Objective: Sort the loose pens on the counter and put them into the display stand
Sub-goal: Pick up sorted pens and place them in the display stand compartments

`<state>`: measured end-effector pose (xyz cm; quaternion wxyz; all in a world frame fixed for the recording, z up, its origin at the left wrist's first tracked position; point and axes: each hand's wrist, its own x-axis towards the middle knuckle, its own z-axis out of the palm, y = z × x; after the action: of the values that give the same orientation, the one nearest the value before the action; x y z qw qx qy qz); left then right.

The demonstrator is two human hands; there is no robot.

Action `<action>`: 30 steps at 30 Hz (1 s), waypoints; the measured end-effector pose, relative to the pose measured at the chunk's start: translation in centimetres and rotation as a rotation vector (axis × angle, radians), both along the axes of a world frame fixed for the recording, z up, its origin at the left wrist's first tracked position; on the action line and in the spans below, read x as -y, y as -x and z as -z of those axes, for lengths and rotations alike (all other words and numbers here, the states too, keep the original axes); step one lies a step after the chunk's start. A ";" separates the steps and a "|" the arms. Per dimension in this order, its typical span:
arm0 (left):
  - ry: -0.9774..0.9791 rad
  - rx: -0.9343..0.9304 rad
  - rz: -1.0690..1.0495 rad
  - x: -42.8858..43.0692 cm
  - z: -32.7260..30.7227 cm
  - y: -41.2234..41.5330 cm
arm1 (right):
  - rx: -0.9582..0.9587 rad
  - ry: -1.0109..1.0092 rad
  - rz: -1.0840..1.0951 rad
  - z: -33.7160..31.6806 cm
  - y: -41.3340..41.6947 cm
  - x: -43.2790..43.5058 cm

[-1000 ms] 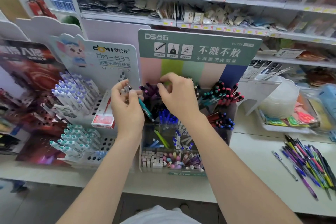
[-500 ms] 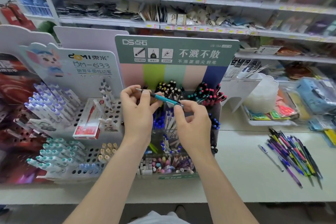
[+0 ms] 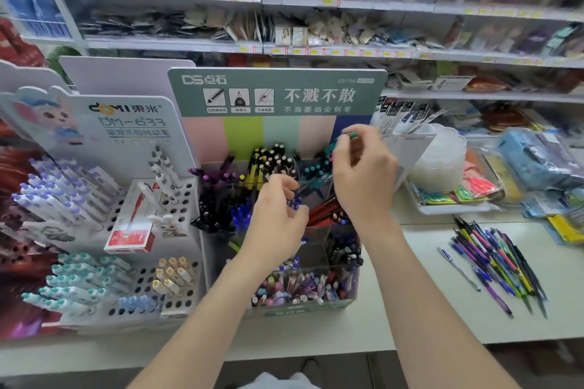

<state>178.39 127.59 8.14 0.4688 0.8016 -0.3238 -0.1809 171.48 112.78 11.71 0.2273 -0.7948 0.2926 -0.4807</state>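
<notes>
The display stand (image 3: pixel 303 306) has a green header and clear compartments sorted by pen colour: purple, black, teal, blue and red. My right hand (image 3: pixel 363 180) pinches a teal pen (image 3: pixel 352 135) over the back right compartment, right above the other teal pens (image 3: pixel 313 169). My left hand (image 3: pixel 275 224) hovers in front of the blue pens with loosely curled fingers, holding nothing. A heap of several loose pens (image 3: pixel 496 259) lies on the white counter (image 3: pixel 410 294) to the right of the stand.
A white perforated pen stand (image 3: pixel 177 205) with a red box (image 3: pixel 131 230) leaning on it stands to the left. A tray (image 3: pixel 448 207) with a plastic tub and packets sits at the back right. Stocked shelves rise behind the counter.
The teal pen went from my left hand to my right. My right hand carried it up and right to the teal compartment. My left hand let go and dropped lower.
</notes>
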 end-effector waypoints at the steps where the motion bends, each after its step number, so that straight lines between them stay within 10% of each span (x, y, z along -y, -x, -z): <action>1: -0.015 0.004 0.015 0.1 0.2 0.2 | -0.129 0.080 -0.014 0.9 -0.4 0.7; 9: -0.040 0.143 0.090 -0.1 1.3 0.9 | -0.638 0.265 0.204 3.1 0.5 -0.2; 14: 0.047 0.293 0.147 0.1 1.8 3.5 | -0.393 0.213 0.103 3.0 5.1 -3.1; 22: -0.126 0.188 0.678 2.0 4.6 9.9 | -0.286 -0.543 0.307 10.4 18.4 -5.5; 30: -0.296 0.252 1.006 5.6 10.0 17.8 | -0.350 -0.847 0.638 16.0 30.9 -9.1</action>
<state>160.63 122.00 -1.87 0.1638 0.6208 -0.6924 -0.3292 140.60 121.91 -4.28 0.3180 -0.5740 0.7196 -0.2269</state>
